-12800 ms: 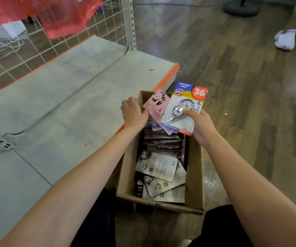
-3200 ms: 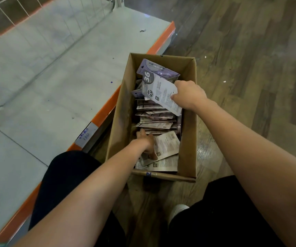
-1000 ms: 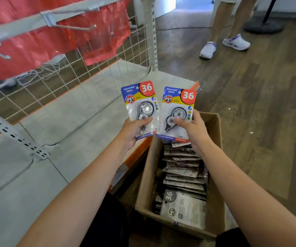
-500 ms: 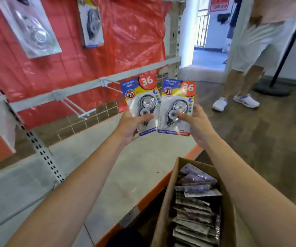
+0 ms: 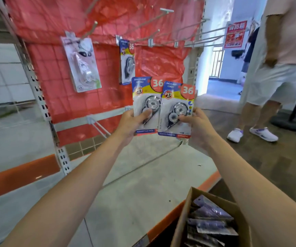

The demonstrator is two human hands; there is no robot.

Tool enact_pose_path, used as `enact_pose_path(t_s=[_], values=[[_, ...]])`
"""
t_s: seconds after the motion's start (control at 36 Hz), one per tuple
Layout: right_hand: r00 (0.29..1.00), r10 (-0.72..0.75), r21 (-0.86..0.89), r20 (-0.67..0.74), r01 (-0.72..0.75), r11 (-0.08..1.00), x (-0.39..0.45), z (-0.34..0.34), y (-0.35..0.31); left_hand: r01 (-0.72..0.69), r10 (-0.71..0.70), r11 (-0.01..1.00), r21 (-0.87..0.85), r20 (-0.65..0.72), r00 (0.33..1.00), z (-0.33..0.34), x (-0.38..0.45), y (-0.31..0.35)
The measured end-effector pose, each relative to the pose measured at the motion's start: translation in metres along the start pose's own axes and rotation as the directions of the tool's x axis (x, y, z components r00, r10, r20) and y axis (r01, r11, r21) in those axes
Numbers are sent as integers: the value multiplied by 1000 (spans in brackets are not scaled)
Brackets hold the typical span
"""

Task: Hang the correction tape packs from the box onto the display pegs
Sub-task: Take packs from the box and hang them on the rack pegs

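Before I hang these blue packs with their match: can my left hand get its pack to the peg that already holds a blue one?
Probably yes: the left hand holds its pack just below the hung blue pack, with nothing between.

The box (image 5: 183,229) was cut off by the bottom edge, most of its packs out of sight. The left pack (image 5: 146,104) overlapped the hanging pack (image 5: 127,61) behind it. The pale pack (image 5: 82,65) left of that was blurred, its print unreadable.
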State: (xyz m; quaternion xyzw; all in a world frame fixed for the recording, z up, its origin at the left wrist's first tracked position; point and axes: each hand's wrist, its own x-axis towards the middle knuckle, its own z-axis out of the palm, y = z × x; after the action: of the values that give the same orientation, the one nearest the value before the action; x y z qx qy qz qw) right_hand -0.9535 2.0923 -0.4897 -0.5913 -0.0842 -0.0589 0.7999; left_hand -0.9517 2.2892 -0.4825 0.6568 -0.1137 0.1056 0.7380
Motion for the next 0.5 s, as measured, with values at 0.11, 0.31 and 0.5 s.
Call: enact_pose_path(t_s=[0.11, 0.31, 0.5], values=[[1000, -4, 6, 2, 4, 1000, 2, 10, -10, 31, -30, 995, -91, 6, 1000, 0, 3, 14], [1000, 13, -25, -1, -13, 1000, 8, 14, -12, 16, -9, 996, -86, 82, 997, -3, 4, 23], [1000, 17, -179, 18, -13, 984, 23, 28, 8, 97, -95, 993, -71, 20, 995, -22, 5, 16]])
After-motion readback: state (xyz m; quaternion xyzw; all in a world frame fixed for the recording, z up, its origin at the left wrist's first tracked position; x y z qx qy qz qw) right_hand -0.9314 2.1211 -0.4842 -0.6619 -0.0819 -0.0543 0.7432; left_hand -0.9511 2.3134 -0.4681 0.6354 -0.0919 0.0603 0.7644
